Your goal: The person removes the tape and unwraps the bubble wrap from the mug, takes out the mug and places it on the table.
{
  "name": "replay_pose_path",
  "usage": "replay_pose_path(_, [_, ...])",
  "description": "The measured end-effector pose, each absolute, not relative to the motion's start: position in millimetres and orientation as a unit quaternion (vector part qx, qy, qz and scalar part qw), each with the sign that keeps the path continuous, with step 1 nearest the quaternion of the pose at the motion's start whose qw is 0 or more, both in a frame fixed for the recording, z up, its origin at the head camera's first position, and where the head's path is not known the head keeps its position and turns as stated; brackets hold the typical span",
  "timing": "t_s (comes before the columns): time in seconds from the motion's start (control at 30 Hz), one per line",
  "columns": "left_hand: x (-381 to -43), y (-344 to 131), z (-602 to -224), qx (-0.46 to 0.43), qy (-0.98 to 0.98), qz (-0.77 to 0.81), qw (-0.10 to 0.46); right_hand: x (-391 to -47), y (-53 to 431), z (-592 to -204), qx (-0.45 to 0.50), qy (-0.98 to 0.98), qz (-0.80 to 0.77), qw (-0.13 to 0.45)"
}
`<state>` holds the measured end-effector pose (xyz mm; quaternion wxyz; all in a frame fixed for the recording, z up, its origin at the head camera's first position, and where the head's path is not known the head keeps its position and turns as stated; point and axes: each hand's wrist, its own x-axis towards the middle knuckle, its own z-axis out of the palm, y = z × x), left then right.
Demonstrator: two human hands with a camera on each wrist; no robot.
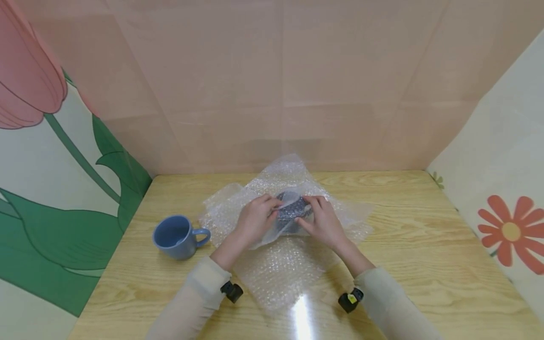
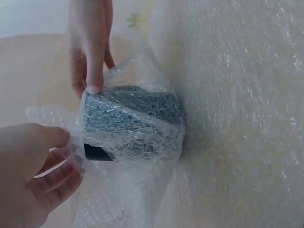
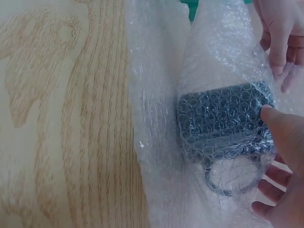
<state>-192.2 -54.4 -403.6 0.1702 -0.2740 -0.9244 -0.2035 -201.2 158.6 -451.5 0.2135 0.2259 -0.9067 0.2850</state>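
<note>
A dark blue mug stands on the bubble wrap [image 1: 280, 269], with layers of the sheet folded over it. Through the film, its round handle shows in the right wrist view, below the wrapped mug [image 3: 221, 116]. My left hand [image 1: 257, 217] pinches a loose edge of the wrap beside the mug's rim; the left wrist view shows this hand [image 2: 28, 166] with the film between thumb and fingers. On the other side, my right hand [image 1: 325, 219] grips the wrapped mug by its rim, thumb on the outer wall. Film partly covers the mug's opening.
A second blue mug [image 1: 176, 238], unwrapped and upright, stands to the left, its handle pointing right near the wrap's edge. Everything lies on a wood-grain table [image 1: 425, 264]. A pinkish backdrop [image 1: 280, 85] rises behind it, with flower-printed panels on both sides.
</note>
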Motion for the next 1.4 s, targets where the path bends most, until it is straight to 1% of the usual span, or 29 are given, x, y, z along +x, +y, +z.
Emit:
replay_pose_path(0.37, [-193,-54,-402,-0.27,-0.917,-0.22,0.195,-201,160,-451,0.229,-0.911,0.28,0.201])
replay_pose_path(0.6, [-195,-54,-396,-0.269,-0.916,-0.225,0.197,-201,162,-450,0.229,-0.913,0.276,0.196])
replay_pose_path(0.83, [-199,-54,-389,-0.275,-0.909,-0.221,0.221,-200,162,-448,0.234,-0.91,0.281,0.197])
replay_pose_path(1.1, [-202,-54,-383,-0.277,-0.905,-0.226,0.229,-202,165,-448,0.24,-0.907,0.285,0.196])
replay_pose_path(1.4, [-206,-57,-377,-0.265,-0.906,-0.248,0.218,-204,167,-447,0.258,-0.902,0.283,0.199])
